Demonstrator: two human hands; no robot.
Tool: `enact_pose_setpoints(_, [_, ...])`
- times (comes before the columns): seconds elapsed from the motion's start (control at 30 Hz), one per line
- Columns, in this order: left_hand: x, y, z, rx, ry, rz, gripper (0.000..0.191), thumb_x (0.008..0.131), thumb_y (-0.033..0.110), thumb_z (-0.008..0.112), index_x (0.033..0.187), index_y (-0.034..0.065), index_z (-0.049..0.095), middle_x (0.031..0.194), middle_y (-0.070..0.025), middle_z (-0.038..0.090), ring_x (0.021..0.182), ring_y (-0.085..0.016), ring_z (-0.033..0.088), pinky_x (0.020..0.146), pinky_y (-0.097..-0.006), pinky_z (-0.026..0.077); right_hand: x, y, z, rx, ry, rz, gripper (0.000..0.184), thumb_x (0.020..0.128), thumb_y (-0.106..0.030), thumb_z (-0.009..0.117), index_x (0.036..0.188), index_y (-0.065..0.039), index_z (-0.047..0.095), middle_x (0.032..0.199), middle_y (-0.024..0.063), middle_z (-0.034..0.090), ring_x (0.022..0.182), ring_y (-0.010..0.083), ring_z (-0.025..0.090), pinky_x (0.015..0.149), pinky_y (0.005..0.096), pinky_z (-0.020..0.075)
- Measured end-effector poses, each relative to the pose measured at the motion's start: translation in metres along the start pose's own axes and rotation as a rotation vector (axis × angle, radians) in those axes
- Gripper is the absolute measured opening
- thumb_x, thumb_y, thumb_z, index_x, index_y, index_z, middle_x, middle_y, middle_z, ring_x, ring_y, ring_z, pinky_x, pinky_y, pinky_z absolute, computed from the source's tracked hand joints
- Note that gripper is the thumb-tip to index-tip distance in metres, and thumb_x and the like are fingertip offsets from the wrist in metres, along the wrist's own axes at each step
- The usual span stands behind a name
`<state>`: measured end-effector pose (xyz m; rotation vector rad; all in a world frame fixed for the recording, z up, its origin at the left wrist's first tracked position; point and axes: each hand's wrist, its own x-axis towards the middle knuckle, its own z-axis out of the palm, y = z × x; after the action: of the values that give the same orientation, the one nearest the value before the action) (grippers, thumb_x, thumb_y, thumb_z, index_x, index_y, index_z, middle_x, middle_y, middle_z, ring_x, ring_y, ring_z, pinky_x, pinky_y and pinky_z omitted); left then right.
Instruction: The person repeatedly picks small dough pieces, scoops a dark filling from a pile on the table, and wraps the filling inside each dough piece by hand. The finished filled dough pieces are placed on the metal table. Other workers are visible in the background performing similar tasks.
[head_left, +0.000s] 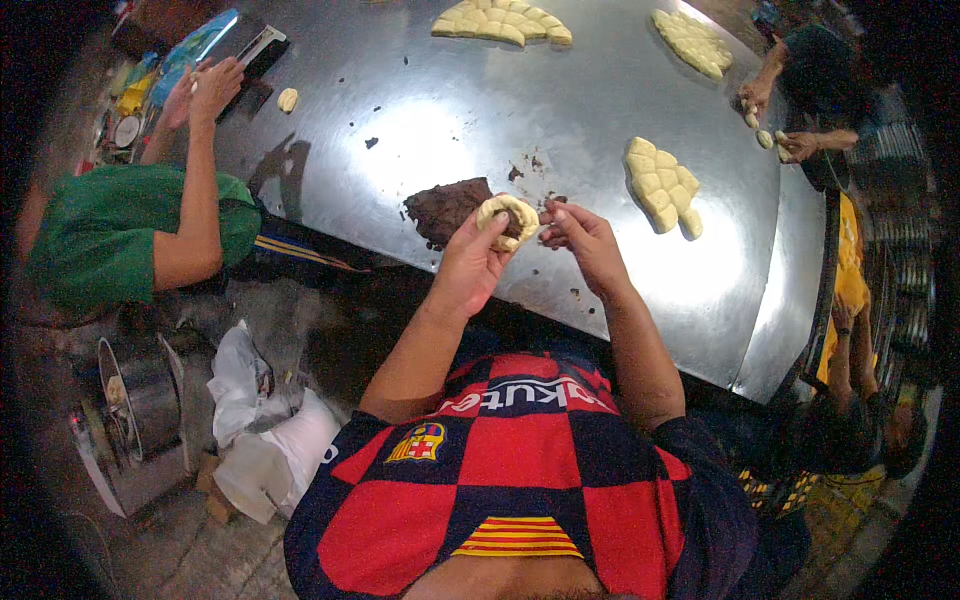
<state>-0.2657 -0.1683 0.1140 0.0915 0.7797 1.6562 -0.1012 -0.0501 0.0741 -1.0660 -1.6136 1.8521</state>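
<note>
My left hand (478, 259) holds a cupped round of pale dough (525, 214), its thumb pressing at the dark brown filling (513, 224) in the hollow. Just right of the dough is my right hand (586, 244), fingers bent and tips smeared with brown; whether a bit of filling sits between them I cannot tell. Behind my left hand a mound of dark brown filling (446, 210) lies on the metal table (540, 90), partly covered by the hand. Crumbs of filling (516, 173) are scattered beyond the dough.
Joined dough pieces (661, 184) lie to the right, with more dough clusters (501, 22) (691, 43) at the far side. One dough ball (287, 100) sits at left. Co-workers handle dough at left (214, 90) and right (757, 97). White sacks (270, 442) and a metal pot (142, 397) stand below left.
</note>
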Motion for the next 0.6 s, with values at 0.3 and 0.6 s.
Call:
enact_pose_setpoints(0.3, [0.029, -0.062, 0.05, 0.107, 0.148, 0.264, 0.03, 0.099, 0.012, 0.051, 0.127, 0.0025, 0.05, 0.118, -0.0085, 0.06, 0.104, -0.017, 0.06, 0.087, -0.031, 0.051, 0.006, -0.032, -0.011, 0.073, 0.165, -0.037, 0.027, 0.089, -0.024, 0.067, 0.091, 0.003, 0.067, 0.073, 0.0077, 0.066, 0.063, 0.015, 0.063, 0.059, 0.029, 0.0491])
enact_pose_setpoints(0.6, [0.047, -0.042, 0.057, -0.031, -0.103, -0.196, 0.065, 0.1, 0.058, 0.03, 0.134, 0.0052, 0.046, 0.116, -0.0057, 0.057, 0.106, -0.018, 0.056, 0.094, -0.039, 0.044, -0.004, -0.02, -0.014, -0.736, 0.221, -0.708, 0.042, 0.081, -0.01, 0.07, 0.121, 0.0, 0.059, 0.109, 0.0215, 0.058, 0.093, 0.0371, 0.061, 0.077, 0.0424, 0.0523])
